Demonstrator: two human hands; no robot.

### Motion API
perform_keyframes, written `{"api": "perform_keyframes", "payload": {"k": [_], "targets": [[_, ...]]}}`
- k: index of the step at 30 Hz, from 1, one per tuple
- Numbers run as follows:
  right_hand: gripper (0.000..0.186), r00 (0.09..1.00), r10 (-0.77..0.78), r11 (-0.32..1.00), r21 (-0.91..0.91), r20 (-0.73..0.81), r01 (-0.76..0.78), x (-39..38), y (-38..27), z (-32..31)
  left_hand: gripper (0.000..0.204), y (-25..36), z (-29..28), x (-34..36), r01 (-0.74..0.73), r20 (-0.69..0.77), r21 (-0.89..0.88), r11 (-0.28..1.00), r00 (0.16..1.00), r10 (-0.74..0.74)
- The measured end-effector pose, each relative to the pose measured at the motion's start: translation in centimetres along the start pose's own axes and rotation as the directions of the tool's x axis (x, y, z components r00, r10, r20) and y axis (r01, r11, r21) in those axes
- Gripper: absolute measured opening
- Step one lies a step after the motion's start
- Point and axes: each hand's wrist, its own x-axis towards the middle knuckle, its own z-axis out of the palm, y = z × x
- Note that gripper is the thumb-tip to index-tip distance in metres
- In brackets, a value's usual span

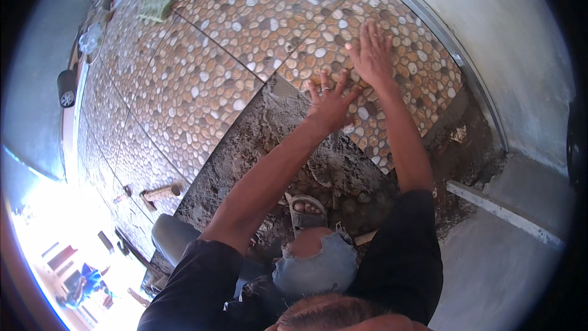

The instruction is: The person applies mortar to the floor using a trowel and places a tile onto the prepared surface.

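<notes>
Both my hands lie flat on a square floor tile (416, 55) with a brown, white and grey pebble pattern. My left hand (331, 103), wearing a ring, rests near the tile's near-left edge with its fingers spread. Farther up and to the right, my right hand (371, 60) is stretched out on the surface. The tile's near-left edge borders rough, wet grey mortar (245, 138). Its far-left side meets tiles of the same pattern (220, 18). What lies under the tile is hidden.
A hammer (162, 193) lies on the laid tiles at left. Farther away are a pale green cloth (157, 3) and a clear plastic bag (90, 38). A metal channel (429, 15) runs along the right wall. A straight bar (502, 213) lies at lower right.
</notes>
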Motion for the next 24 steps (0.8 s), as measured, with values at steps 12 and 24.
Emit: {"api": "perform_keyframes", "payload": {"k": [12,24], "targets": [[0.07,0.982,0.11,0.985,-0.112,-0.152,-0.128,0.3,6.4,-0.9,0.078,0.3,-0.3,0.4,0.019,0.021,0.017,1.0,1.0,-0.02],[0.081,0.913,0.391,0.893,-0.192,-0.118,-0.408,-4.0,16.4,-3.8,0.081,1.2,-1.0,0.7,0.017,0.027,0.035,0.999,0.999,-0.018]]}}
